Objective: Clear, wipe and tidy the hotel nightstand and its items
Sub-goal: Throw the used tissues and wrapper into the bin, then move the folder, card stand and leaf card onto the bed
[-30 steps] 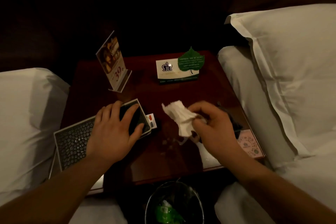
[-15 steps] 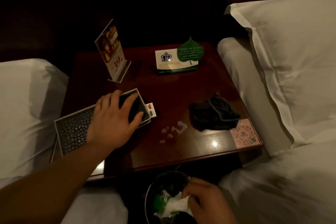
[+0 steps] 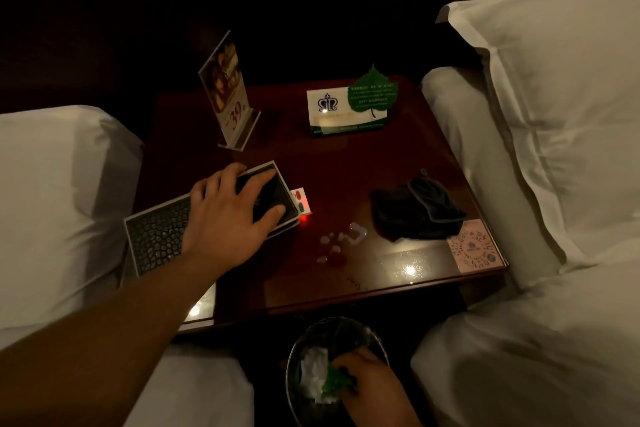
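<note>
The dark red nightstand (image 3: pixel 346 163) stands between two beds. My left hand (image 3: pixel 228 215) rests flat, fingers spread, on a black device (image 3: pixel 277 196) that lies on a textured grey tray (image 3: pixel 156 239). My right hand (image 3: pixel 370 378) is down in the waste bin (image 3: pixel 294 350) below the front edge. A crumpled white tissue (image 3: pixel 313 374) lies in the bin just left of its loosely bent fingers, beside green rubbish. A small wet patch of droplets (image 3: pixel 341 241) shines on the tabletop. A black cloth (image 3: pixel 415 211) sits bunched at the right.
A tilted acrylic price sign (image 3: pixel 228 94) and a white card with a green leaf (image 3: pixel 349 107) stand at the back. A pink QR sticker (image 3: pixel 474 246) marks the front right corner. White pillows (image 3: pixel 554 114) and bedding (image 3: pixel 52 201) flank the nightstand. A red light (image 3: pixel 304 218) glows by the tray.
My right hand carried the tissue from the tabletop down to the bin, and the tissue now lies in the bin beside the fingers. My left hand stayed on the black device.
</note>
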